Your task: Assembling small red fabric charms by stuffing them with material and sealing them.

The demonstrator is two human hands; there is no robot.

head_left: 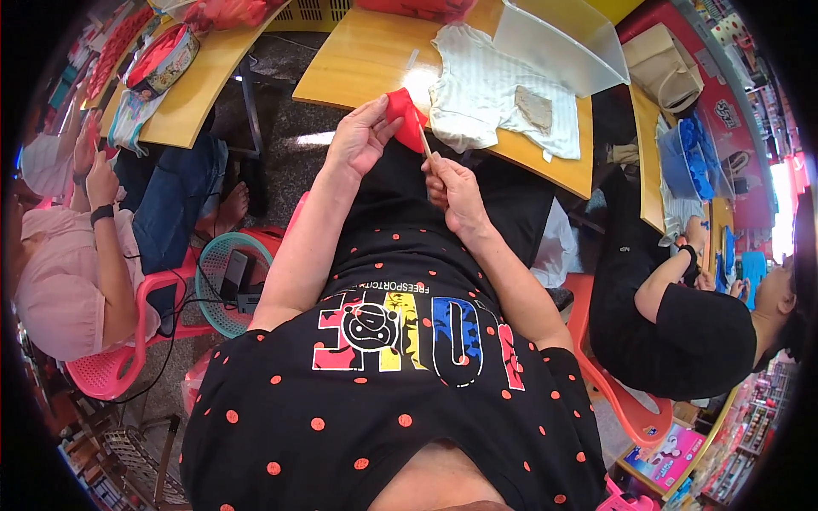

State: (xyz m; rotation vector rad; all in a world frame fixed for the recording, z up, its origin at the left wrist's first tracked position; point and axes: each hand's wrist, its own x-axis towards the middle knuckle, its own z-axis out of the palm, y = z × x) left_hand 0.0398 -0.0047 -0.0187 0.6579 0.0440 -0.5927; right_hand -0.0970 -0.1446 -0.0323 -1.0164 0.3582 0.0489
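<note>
My left hand [365, 138] pinches a small piece of red cloth [404, 117] by its left side, above my lap and near the table's front edge. A thin, light-brown stick [426, 145] is gripped in my right hand [456, 189]. Its upper end meets the lower right side of the red cloth; whether it goes inside a fold I cannot tell. Just beyond my hands, a white striped garment [477, 81] lies spread on the wooden table [349, 64]. On the garment sits a greyish-beige patch [534, 111].
A clear plastic bin [567, 43] stands on the table's far right. At left, a seated person works beside a round tin [164, 61] of red pieces; a teal basket [223, 281] is on the floor. Another person at right sits by a container of blue pieces [697, 157].
</note>
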